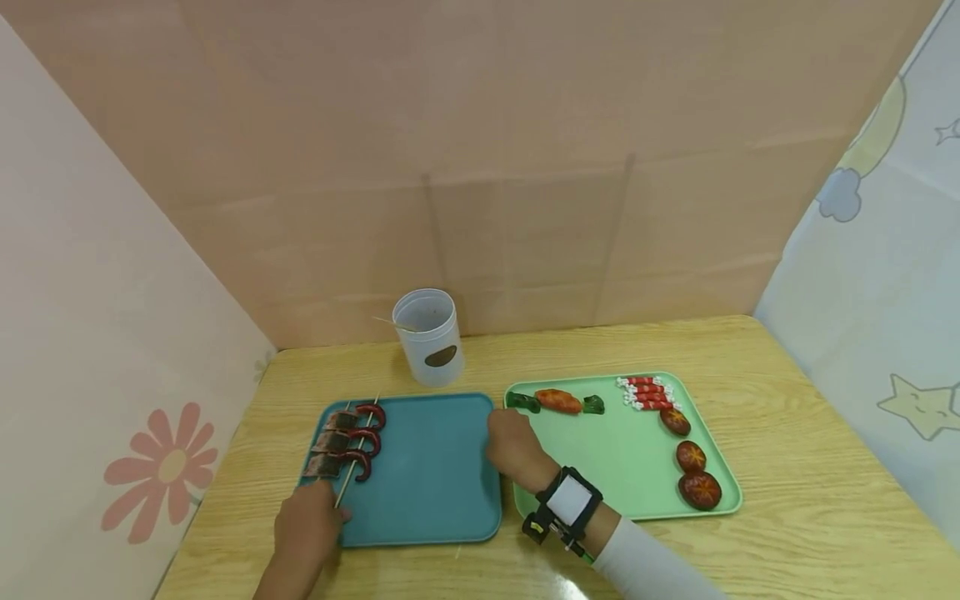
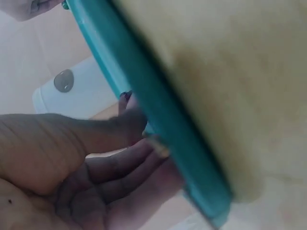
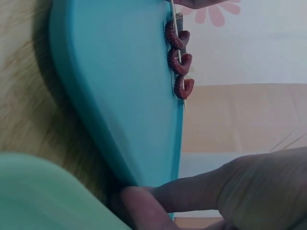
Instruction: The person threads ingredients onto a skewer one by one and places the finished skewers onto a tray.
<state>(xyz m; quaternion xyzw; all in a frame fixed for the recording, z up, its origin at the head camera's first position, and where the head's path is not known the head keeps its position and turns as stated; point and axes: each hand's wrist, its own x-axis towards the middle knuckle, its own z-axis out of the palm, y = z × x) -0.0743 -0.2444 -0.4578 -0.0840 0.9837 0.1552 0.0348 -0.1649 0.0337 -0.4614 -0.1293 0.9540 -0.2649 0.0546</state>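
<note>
Apparently, the bare lower end of the skewer with red curled pieces (image 1: 358, 452) is pinched between thumb and fingers by the left hand (image 1: 306, 518), though the contact is partly hidden by the tray's rim in the left wrist view. The skewer is laid along the left side of the blue tray (image 1: 435, 475), just beside a second skewer threaded with dark, flat pieces (image 1: 332, 441). The near right rim of that tray is gripped between the thumb and fingers of the right hand (image 1: 517, 450), close to the edge of the green tray (image 1: 585, 458). Light weight may be expected of the skewer, with a thin, stiff stick that could be snapped if it were bent, and pieces that look rubbery and may be rolled or slid along it. It is best held by the bare stick near its lower end, so that the pieces are not squeezed and the neighbouring skewer is not caught by the curls. The blue tray seems to be rigid, smooth plastic that could easily be slid over the wooden surface (image 1: 375, 575); it is best taken by the raised rim, where firm purchase is given.
</note>
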